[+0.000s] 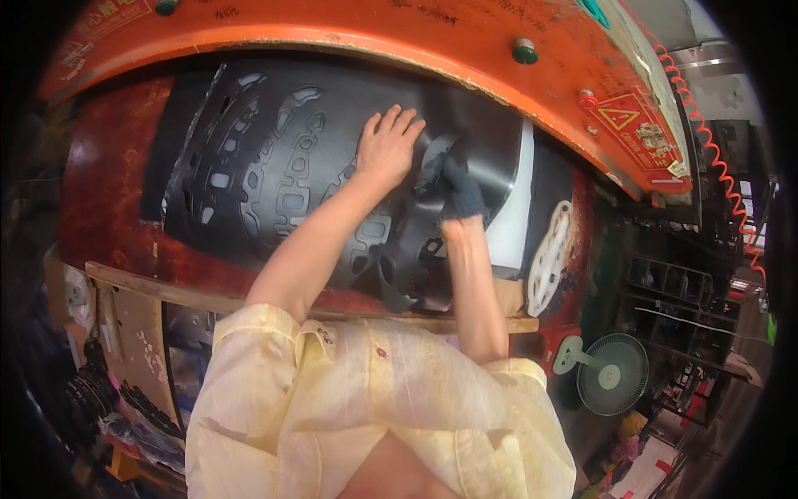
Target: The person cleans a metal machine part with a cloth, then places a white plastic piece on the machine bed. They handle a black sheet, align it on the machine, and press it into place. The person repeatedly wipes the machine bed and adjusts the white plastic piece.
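Observation:
A black sheet [332, 108] with rows of cut-out shapes lies across the red work surface. My bare left hand [389, 143] rests flat on it, fingers stretched out and slightly apart. My right hand [460, 191] wears a dark glove and is closed on a thin black cut piece [435, 160], which stands up from the sheet beside my left hand. Its gloved fingers are partly hidden by the piece. Another curled black cut piece [395, 283] hangs over the near edge, below my right wrist. Some of the sheet's openings show a paler grey beneath.
An orange machine beam [465, 41] spans the far side, with a dark green knob [524, 51]. A white sole-shaped frame [549, 259] lies on the right end of the red surface [112, 183]. A wooden rail [158, 287] borders the near edge. A fan [612, 374] stands right.

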Available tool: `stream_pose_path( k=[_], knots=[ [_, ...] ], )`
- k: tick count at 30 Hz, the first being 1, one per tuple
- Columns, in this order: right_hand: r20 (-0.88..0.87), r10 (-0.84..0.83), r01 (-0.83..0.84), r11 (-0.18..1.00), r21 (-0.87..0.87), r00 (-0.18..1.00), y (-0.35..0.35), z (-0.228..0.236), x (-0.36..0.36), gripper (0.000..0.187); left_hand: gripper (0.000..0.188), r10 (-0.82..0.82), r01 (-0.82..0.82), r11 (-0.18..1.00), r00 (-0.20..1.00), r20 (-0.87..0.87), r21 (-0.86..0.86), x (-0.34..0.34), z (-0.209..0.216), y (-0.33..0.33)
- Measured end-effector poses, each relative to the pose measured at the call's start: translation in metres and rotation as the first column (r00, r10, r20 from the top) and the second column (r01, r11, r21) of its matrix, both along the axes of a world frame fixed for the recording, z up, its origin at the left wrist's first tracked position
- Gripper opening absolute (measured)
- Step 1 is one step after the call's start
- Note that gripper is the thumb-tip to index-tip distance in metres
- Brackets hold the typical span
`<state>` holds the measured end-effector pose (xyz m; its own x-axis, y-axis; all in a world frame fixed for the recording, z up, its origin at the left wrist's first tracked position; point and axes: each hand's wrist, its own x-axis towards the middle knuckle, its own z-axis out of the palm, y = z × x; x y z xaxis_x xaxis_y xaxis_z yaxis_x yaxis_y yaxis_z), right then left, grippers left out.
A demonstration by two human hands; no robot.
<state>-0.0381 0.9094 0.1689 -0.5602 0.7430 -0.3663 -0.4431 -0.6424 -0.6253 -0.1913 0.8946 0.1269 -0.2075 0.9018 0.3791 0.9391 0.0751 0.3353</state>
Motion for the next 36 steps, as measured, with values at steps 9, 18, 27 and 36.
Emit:
stream_pose_path(
  k=[9,18,27,36],
  knots=[
    [0.496,0.047,-0.114,0.988,0.107,0.867,-0.017,0.008,0.021,0.061,0.033,-0.033,0.031,0.998,0.998,0.046,0.063,-0.001,-0.006,-0.003],
    [0.392,0.042,-0.04,0.999,-0.012,0.919,-0.049,-0.011,0.021,0.033,0.034,-0.014,0.015,0.999,1.0,-0.015,0.053,0.002,-0.005,-0.005],
    [-0.08,0.043,-0.052,0.993,-0.108,0.996,-0.048,-0.019,0.006,0.025,0.028,-0.003,-0.009,0.997,0.987,0.162,0.076,-0.003,-0.007,0.002],
    [-0.204,0.128,-0.165,0.971,-0.176,0.971,-0.041,-0.027,0.009,0.027,0.028,-0.017,0.002,0.994,0.989,0.148,0.105,-0.007,-0.009,0.006]
  ],
)
